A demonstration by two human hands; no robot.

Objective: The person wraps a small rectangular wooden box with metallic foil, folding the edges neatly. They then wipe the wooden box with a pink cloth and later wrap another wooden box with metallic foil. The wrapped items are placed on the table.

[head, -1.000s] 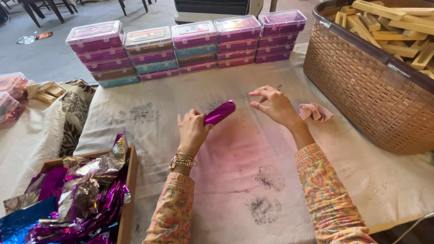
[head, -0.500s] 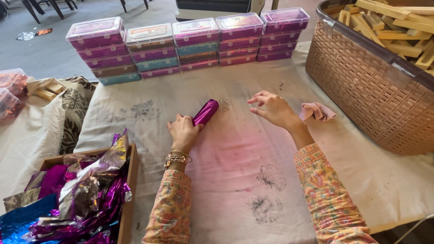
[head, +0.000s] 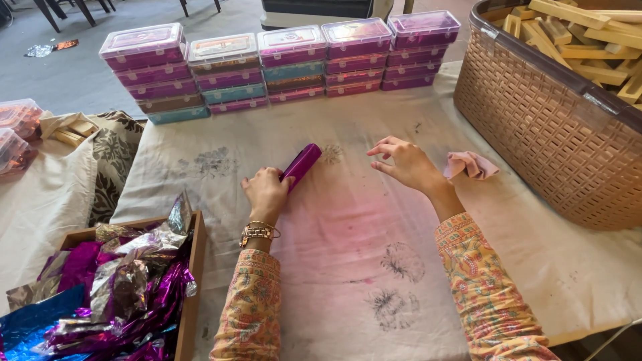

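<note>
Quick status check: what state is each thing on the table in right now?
Left hand: closed on purple foil-wrapped bar, bar lying on cloth.
Right hand: open, empty, above cloth.
Lidded boxes: shut, stacked.
Basket: open, full of wooden blocks.
Tray: full of crumpled foil.
Pink rag: crumpled.

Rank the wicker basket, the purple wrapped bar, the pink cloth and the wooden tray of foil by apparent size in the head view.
1. Wicker basket, cut off by the frame.
2. Wooden tray of foil, also cut off, and nearer the camera, so its rank is less sure.
3. Purple wrapped bar, in the left hand, and pink cloth: alike, not ranked.
</note>
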